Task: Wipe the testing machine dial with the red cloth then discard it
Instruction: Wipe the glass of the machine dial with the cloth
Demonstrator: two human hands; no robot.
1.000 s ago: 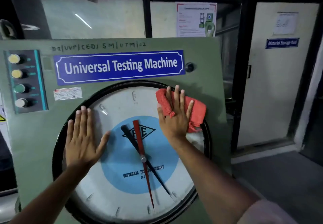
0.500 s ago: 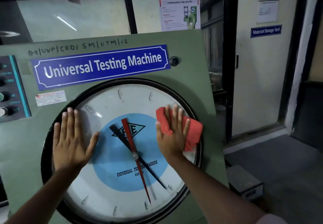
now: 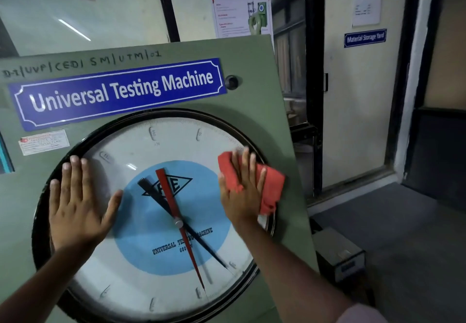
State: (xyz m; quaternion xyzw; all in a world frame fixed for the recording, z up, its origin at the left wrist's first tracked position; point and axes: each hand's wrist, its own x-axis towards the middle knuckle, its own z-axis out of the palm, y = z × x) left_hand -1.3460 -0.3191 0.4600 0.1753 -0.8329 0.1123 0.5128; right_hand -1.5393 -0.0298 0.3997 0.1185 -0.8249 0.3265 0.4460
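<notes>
The red cloth [image 3: 271, 186] lies flat against the right side of the dial [image 3: 141, 146], partly over its black rim, pinned under the right hand [image 3: 242, 194], whose fingers are spread and pressing rather than clamped, probably to cover more glass with each stroke. The left hand [image 3: 78, 201] rests open and empty on the dial's left edge, likely as a brace. Both hands sit well apart, with the 2 pointers between them. The green machine panel [image 3: 252, 100] surrounds everything.
</notes>
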